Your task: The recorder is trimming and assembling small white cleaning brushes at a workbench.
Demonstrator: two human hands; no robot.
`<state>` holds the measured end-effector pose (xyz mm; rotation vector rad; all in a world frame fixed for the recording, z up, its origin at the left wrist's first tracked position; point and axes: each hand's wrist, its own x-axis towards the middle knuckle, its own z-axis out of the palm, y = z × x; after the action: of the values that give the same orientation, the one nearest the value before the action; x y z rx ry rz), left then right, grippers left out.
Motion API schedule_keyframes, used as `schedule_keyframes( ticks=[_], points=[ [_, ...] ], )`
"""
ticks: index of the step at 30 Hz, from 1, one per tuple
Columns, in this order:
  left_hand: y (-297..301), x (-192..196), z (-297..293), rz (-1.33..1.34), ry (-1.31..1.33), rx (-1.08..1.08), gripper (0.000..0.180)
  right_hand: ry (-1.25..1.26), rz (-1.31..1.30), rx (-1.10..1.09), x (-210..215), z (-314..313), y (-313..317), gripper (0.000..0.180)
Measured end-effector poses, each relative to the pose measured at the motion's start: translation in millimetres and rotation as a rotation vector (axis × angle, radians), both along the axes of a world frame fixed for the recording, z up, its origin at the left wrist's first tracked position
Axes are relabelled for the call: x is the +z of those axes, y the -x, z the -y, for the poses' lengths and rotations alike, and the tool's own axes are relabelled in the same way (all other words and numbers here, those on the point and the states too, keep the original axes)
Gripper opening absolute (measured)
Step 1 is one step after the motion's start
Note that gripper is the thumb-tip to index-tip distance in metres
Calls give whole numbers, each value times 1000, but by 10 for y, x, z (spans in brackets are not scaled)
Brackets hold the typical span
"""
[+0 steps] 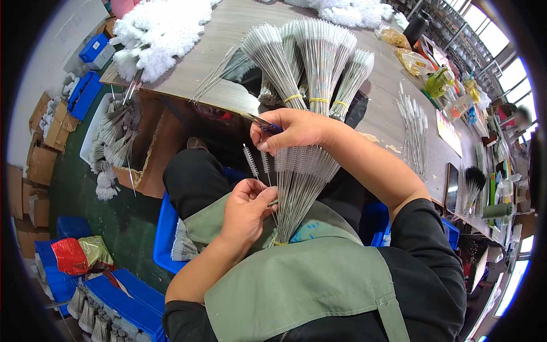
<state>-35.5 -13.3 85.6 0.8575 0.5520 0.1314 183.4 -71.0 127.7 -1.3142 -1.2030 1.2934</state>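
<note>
A bundle of thin wire tube brushes with pale bristle heads rests upright on my lap, bound low down by a yellow band. At its left side, my left hand pinches the wire stem of a brush between thumb and fingers. Two brush heads, one of them a white-bristled brush, stand apart from the bundle above that hand. My right hand is closed on blue-handled scissors, just above the brush heads. Their blades point left, toward the table edge; part of the handle is hidden by my fingers.
More banded brush bundles lie on the table ahead. White fluffy brushes are piled at the far left. Loose brushes and a phone lie right. A blue bin and cardboard box stand below.
</note>
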Motion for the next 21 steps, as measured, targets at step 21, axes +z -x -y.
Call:
schedule_keyframes(
  ticks=[21],
  points=[
    [41, 21, -9, 34, -1, -16, 10, 4, 118, -32, -23, -9, 14, 9]
  ],
)
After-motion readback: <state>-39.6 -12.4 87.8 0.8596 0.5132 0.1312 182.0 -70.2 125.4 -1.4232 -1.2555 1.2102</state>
